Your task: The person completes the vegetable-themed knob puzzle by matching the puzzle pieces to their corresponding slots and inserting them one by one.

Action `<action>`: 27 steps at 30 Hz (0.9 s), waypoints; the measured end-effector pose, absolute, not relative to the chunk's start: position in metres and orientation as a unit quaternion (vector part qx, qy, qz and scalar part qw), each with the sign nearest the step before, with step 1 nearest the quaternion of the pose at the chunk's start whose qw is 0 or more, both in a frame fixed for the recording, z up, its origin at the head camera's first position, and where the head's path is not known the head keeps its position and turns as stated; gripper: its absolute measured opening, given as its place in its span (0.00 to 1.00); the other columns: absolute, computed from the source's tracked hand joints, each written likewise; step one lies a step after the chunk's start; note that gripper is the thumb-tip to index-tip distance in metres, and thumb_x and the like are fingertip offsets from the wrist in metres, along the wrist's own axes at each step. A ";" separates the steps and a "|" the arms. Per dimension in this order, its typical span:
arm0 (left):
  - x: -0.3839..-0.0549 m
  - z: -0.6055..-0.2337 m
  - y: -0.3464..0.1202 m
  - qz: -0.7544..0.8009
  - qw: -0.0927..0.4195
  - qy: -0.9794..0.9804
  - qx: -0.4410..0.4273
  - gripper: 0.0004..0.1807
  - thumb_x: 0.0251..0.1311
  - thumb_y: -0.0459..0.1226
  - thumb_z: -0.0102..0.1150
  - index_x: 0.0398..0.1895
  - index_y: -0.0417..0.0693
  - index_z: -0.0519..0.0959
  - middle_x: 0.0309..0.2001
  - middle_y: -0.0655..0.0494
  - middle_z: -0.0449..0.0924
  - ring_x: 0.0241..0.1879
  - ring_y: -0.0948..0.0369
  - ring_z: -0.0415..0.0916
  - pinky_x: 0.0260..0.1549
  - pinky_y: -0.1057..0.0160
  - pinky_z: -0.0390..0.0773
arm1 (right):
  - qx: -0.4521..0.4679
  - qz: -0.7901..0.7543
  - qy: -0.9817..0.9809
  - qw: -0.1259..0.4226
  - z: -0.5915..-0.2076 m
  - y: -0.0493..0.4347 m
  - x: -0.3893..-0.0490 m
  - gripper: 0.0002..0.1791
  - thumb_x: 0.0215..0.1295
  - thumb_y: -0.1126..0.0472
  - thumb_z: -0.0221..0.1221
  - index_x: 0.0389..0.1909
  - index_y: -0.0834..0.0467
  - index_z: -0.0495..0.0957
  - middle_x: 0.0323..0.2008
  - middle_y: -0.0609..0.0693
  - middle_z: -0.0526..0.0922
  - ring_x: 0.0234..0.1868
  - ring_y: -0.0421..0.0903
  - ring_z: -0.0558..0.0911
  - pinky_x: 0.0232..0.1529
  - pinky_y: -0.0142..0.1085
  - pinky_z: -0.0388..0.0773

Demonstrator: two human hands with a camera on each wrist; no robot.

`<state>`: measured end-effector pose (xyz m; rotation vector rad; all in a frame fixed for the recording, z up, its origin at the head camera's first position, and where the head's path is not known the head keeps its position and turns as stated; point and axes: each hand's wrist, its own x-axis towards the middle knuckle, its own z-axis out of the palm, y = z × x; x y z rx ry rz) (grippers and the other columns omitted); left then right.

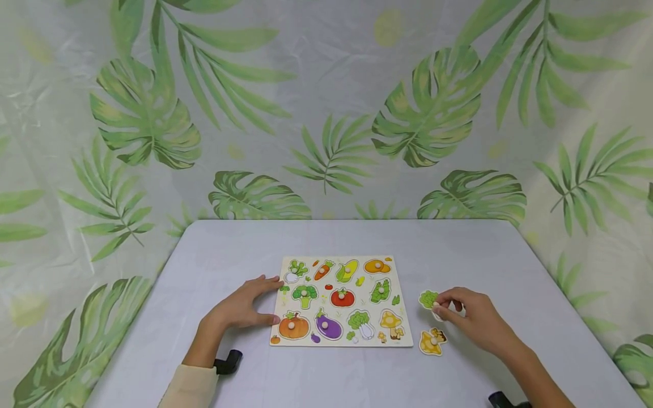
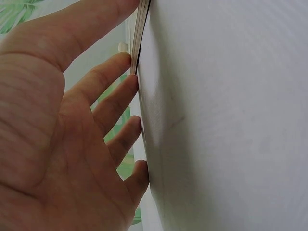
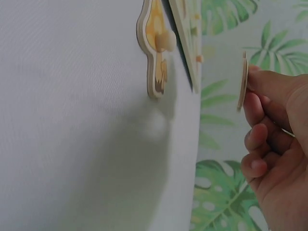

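A wooden knob puzzle board [image 1: 318, 303] printed with vegetables lies on the table. My left hand [image 1: 245, 303] is spread at the board's left edge, thumb and fingertips touching it; the left wrist view shows these fingers [image 2: 115, 106] extended along the edge. To the right of the board, my right hand [image 1: 471, 317] pinches a leafy green-and-white cabbage puzzle piece [image 1: 428, 299] between thumb and fingers. In the right wrist view this cabbage piece [image 3: 243, 84] is seen edge-on, raised off the table. Just below it in the head view lies a yellow mushroom puzzle piece [image 1: 431, 343], knob up.
Several knobbed pieces sit in the board, among them an eggplant [image 1: 329, 328], a tomato [image 1: 342, 298] and a pumpkin [image 1: 294, 327]. The cabbage recess [image 1: 361, 324] and mushroom recess [image 1: 391, 322] show no knobs. A leaf-patterned curtain [image 1: 326, 113] surrounds the white table [image 1: 229, 243].
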<state>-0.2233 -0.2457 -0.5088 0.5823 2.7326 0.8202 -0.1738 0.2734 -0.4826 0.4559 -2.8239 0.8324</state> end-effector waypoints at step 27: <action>-0.221 -0.505 -0.245 0.286 0.117 0.930 0.199 0.45 0.52 0.52 0.76 0.74 0.53 0.72 0.79 0.51 0.63 0.81 0.40 0.49 0.75 0.31 0.53 | 0.180 0.334 -0.925 0.005 -0.487 0.200 -0.184 0.05 0.66 0.53 0.69 0.39 0.46 0.84 0.32 0.36 0.78 0.35 0.38 0.71 0.33 0.30 0.68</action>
